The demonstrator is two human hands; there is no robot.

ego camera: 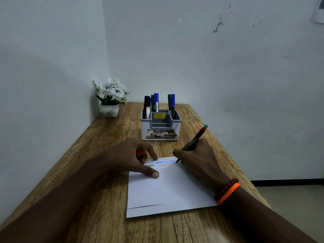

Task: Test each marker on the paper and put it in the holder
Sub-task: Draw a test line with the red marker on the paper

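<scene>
Closest to view are two bare forearms reaching out over a wooden table (108, 199), the right one wearing two bracelets (228, 190), one dark red beads and one bright orange, at the wrist. Between them lies a sheet of white paper (166, 192), its far edge covered with short zigzag scribbles (164, 162) in blue, red, grey and green.

The right hand (196, 158) grips a dark marker (194, 140) in a writing hold, the tip touching the paper's far right corner beside the scribbles, the teal-ended tail slanting up and away to the right. The left hand (133, 155) presses the paper's far left part with its thumb and a fingertip, while the other fingers curl around a small red cap (140, 152) tucked in the palm.

Just beyond the paper stands a grey-and-white holder (161, 128) with a yellow price sticker. Black, green and blue markers (155, 102) stand upright in its back compartments. In the far left corner, against the wall, sits a small white pot of white flowers (111, 97).
</scene>
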